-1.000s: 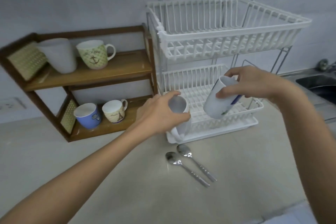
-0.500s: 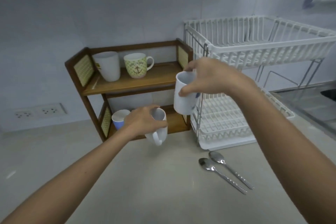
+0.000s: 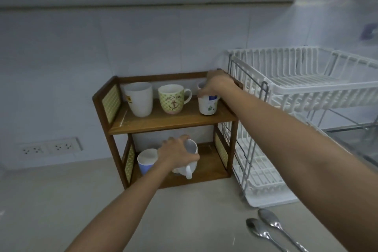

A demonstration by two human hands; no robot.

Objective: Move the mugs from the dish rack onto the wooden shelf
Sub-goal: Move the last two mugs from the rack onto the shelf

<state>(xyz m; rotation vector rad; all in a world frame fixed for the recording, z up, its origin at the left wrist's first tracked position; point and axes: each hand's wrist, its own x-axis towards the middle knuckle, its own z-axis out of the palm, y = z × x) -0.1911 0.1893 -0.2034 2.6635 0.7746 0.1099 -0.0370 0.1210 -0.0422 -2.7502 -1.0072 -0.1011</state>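
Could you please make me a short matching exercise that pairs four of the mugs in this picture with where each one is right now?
Things:
1. anchor mug
2. blue mug
3. plain white mug
4. white mug with a blue label

Places:
A. lower shelf, left end, nobody touching it
B. upper shelf, right end, under the right hand
C. upper shelf, middle
D. lower shelf, gripped at the rim by the left hand

Pairs: 1-C, 2-A, 3-D, 4-B

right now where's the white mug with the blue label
In the head view it stands on the top board of the wooden shelf, at its right end beside the anchor mug; the right hand grips the white mug with the blue label by the rim.
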